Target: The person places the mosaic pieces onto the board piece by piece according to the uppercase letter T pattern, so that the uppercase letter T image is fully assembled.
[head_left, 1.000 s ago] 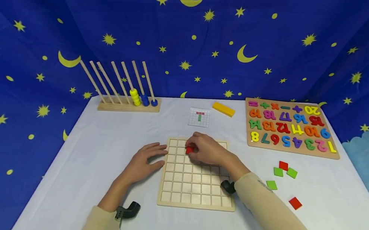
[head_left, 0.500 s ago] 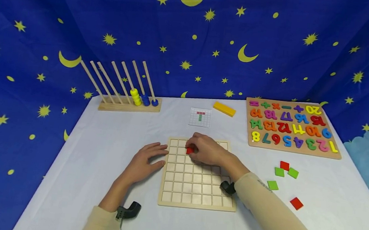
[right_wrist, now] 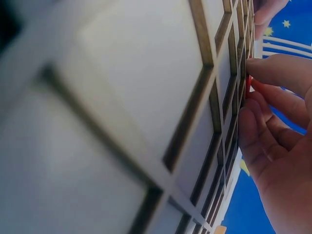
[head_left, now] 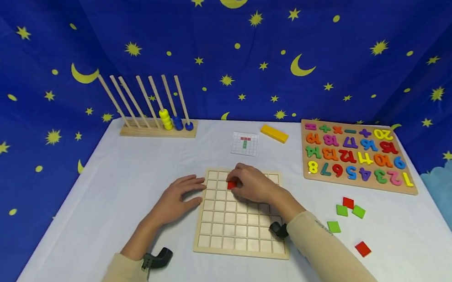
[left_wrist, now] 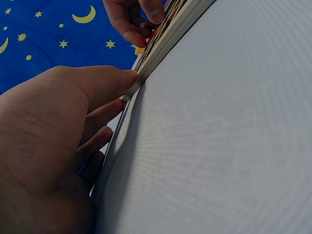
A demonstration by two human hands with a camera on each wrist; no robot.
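A pale wooden grid board (head_left: 237,252) lies on the white table, with square cells divided by thin ridges. In its upper part, my right hand (head_left: 252,183) pinches a red square tile (head_left: 231,185) over a cell. The right wrist view shows the thumb and fingers around the red tile (right_wrist: 248,85), low at the grid, partly hiding it. My left hand (head_left: 174,201) rests at the board's left edge with fingers extended. Seen from the left wrist, the thumb of the left hand (left_wrist: 63,131) touches the board's side (left_wrist: 168,46).
Right of the board lie loose green tiles (head_left: 333,227) and red tiles (head_left: 362,249). Behind it are a pattern card (head_left: 236,147) with a red and green T, and a yellow block (head_left: 274,133). A peg abacus (head_left: 156,132) stands back left, a number puzzle (head_left: 358,157) back right.
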